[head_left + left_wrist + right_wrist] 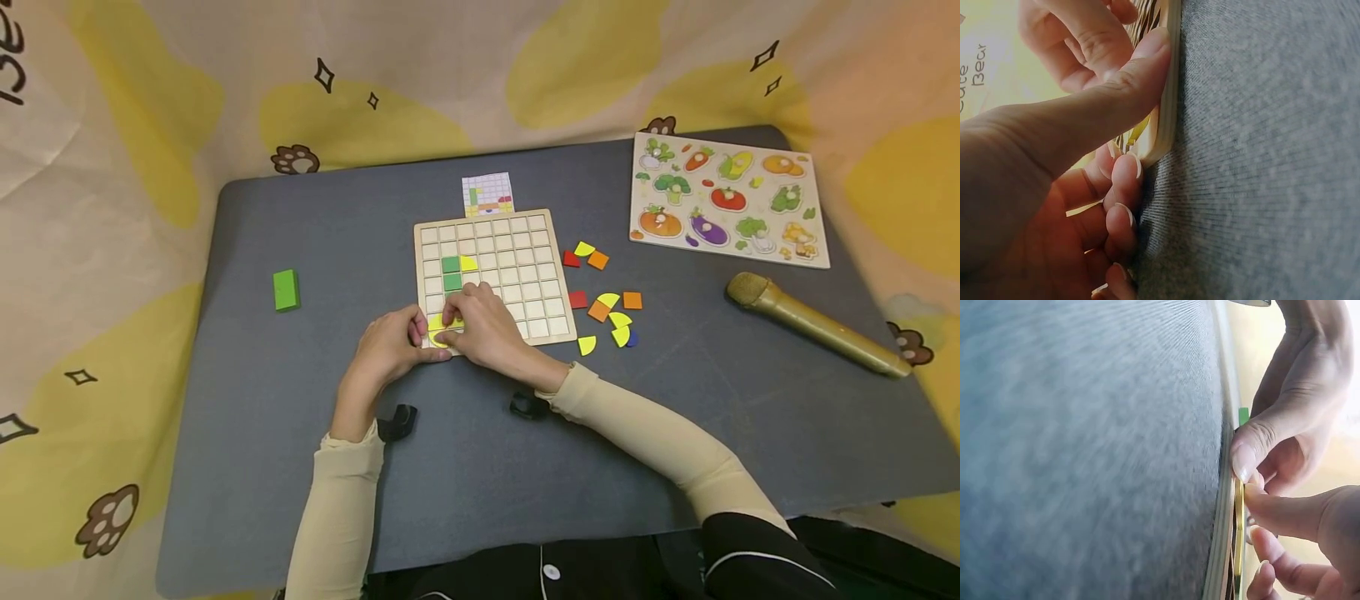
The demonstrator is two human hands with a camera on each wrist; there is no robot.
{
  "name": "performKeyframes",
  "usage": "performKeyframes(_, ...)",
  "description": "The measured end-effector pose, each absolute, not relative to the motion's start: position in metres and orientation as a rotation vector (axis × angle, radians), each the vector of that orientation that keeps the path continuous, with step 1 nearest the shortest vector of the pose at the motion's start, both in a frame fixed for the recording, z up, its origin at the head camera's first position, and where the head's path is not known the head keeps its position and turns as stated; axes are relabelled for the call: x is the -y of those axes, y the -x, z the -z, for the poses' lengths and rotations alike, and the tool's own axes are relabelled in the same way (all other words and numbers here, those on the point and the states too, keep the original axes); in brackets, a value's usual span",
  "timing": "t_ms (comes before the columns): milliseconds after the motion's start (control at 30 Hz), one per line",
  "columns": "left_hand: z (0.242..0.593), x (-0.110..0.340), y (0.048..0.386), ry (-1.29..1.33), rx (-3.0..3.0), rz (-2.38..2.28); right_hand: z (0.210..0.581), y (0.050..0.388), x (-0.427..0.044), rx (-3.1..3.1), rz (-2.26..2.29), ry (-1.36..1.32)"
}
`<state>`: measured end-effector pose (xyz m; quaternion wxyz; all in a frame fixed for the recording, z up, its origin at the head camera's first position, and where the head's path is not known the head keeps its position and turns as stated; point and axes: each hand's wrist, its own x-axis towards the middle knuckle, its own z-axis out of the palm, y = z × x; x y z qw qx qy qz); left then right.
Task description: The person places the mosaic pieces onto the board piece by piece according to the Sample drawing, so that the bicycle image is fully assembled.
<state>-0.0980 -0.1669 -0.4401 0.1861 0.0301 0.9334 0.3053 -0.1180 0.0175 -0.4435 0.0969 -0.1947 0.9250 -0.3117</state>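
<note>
A wooden grid board (525, 271) lies on the table. The left hand (390, 346) grips its near-left corner, thumb (1147, 56) along the front edge and curled fingers at the left side. Yellow pieces (437, 322) lie in that corner, partly hidden by both hands. Reaching over the board from the right, the right hand (487, 329) has its thumb and curled index finger on a yellow piece (1239, 512) there. Further up the grid are two green squares (451, 264) and a yellow quarter-round (468, 263). A printed pattern card (487, 193) touches the board's far edge.
Loose red, orange (632, 301), yellow (587, 344) and blue pieces lie right of the board. A green block (286, 290) stands at the left. A vegetable puzzle (727, 200) and a gold microphone (817, 323) are at the right. Patterned cloth (420, 75) hangs behind the table.
</note>
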Motion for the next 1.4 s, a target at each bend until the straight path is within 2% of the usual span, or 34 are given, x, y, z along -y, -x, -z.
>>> performKeyframes(200,0.44,0.166,0.098,-0.058,-2.621,-0.856,0.44,0.116,-0.037,-2.748,0.966,0.532)
performKeyframes(467,0.439,0.165,0.098,-0.034,-2.608,-0.894,0.44,0.111,-0.087,-2.79,1.05,0.453)
performKeyframes(933,0.439,0.166,0.096,-0.019,-2.595,-0.921,0.429,0.081,-0.18,-2.752,0.926,0.263)
performKeyframes(1400,0.438,0.165,0.096,-0.015,-2.59,-0.907,0.433,0.075,-0.195,-2.752,0.89,0.249)
